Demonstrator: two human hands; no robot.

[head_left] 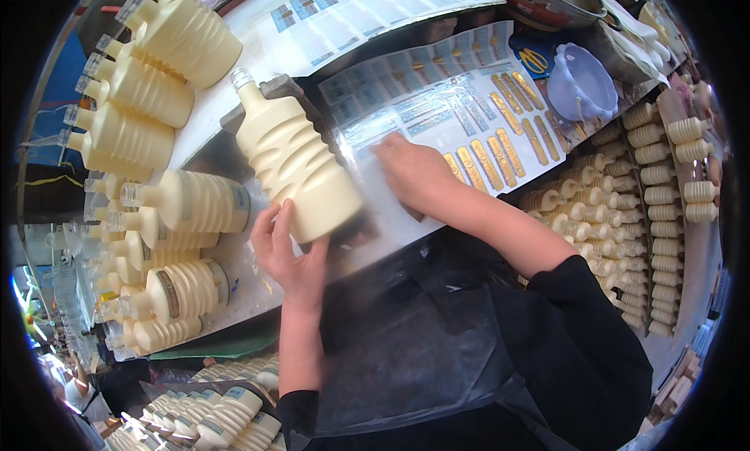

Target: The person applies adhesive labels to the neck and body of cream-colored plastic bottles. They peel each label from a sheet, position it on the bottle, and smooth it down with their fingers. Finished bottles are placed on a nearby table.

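My left hand (292, 252) grips a cream-coloured ribbed bottle (293, 150) near its base, thumb and fingers around it. The bottle has a clear neck and lies tilted, neck away from me, against a dark block (283, 87). My right hand (410, 172) is over the near left side of a label sheet (516, 166), its fingers curled closed and slightly blurred. What they pinch, if anything, is hidden. Gold strip labels (490, 163) and pale blue labels (469, 111) are laid out on the sheet, which shines as if wet.
Cream bottles (187, 201) lie stacked at the left. Another label sheet (351, 21) covers the far table. A lavender bucket (582, 84) stands at the far right beside yellow-handled scissors (533, 62). Rows of bottles (594, 216) fill racks at the right; more lie below left.
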